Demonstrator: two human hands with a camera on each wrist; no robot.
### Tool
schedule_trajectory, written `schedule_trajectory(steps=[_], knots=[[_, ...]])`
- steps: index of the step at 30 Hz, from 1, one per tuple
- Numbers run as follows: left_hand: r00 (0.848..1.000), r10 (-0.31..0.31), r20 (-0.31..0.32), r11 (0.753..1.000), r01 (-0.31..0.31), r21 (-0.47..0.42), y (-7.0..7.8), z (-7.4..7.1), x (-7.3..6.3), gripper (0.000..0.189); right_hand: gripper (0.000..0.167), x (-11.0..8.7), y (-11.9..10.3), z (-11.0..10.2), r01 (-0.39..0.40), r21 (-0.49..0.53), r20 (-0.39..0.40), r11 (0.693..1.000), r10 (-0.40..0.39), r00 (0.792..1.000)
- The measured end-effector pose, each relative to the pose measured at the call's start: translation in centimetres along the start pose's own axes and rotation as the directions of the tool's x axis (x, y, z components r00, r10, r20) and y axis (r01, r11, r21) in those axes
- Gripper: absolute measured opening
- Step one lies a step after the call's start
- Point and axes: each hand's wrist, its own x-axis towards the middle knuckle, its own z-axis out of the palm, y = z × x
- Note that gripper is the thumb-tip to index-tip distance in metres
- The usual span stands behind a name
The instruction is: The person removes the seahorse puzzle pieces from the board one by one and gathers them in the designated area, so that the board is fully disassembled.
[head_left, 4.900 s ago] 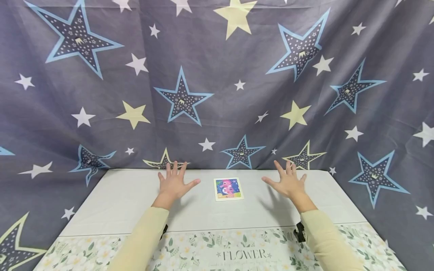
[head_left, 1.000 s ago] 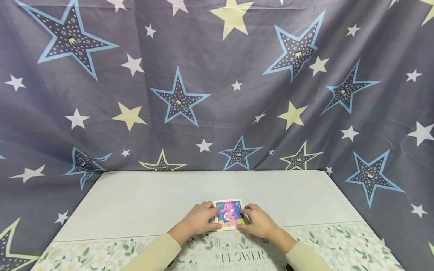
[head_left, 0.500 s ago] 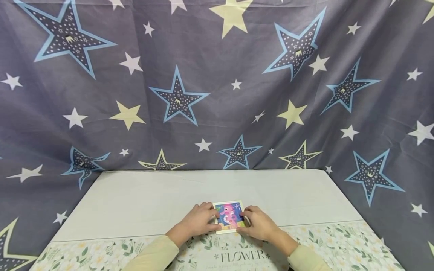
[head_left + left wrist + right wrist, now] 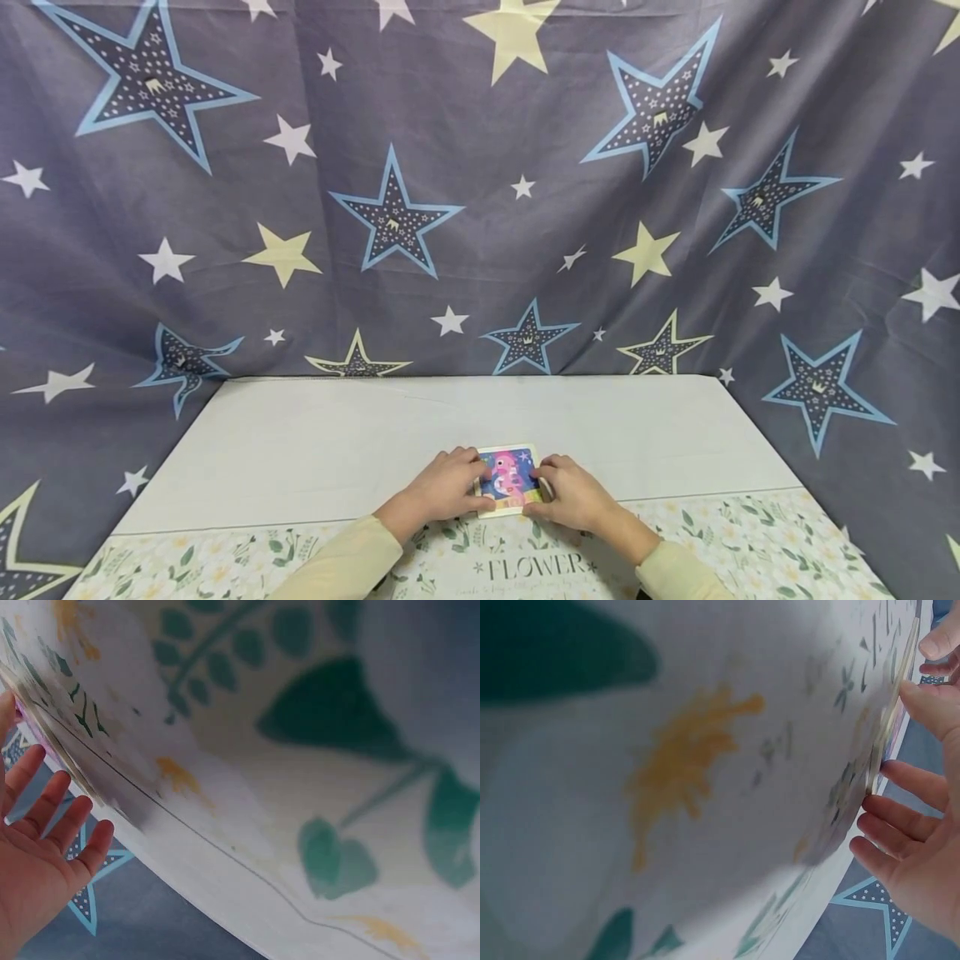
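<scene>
A small square seahorse puzzle board with a cream frame lies near the middle of the table, a pink seahorse on blue facing up. My left hand holds its left side, thumb and index finger overlapping the picture. On the opposite side my right hand grips the board, thumb at the lower right corner and index finger on the right edge. The left wrist view shows the board's thin edge beside loosely bent fingers. In the right wrist view, fingertips meet the board's pale edge.
The table has a white far part and a floral cloth with "FLOWER" lettering in front. A grey star-patterned curtain hangs behind and at both sides.
Both hands started spread apart above the table; they took hold of the board and brought it nearer. In the last half second my left hand has shifted slightly right over the picture.
</scene>
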Motion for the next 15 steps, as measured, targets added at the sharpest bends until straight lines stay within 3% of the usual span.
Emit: schedule_trajectory(steps=[9,15], knots=[[1.0,0.015,0.021,0.999,-0.015,0.037,0.18,-0.1,0.38,0.049,0.061,0.0,-0.12,-0.28,-0.008,-0.002,0.016,1.0,0.008,1.0],[0.999,0.019,0.04,1.0,-0.019,0.008,0.02,-0.29,0.36,0.045,0.053,0.43,0.01,-0.31,-0.02,0.015,0.002,1.0,0.02,1.0]])
